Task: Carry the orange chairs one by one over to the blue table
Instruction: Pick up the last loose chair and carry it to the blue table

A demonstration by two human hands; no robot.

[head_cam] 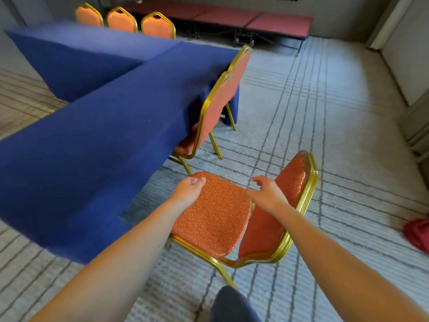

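Note:
An orange chair (216,217) with a gold frame stands on the carpet right in front of me, beside the blue table (97,126). My left hand (189,190) is at the seat's far left edge, fingers curled round it and thumb on top. My right hand (267,194) hovers over the seat near the backrest, fingers loosely spread and holding nothing. Two more orange chairs (216,105) are tucked in along the table's right side. Three orange chairs (123,19) stand behind its far side.
The table is L-shaped and draped to the floor in blue cloth. Red-topped platforms (255,22) line the back wall. A red bag (417,233) lies on the carpet at the right edge. Open carpet (325,101) stretches to the right. My knee (232,305) shows at the bottom.

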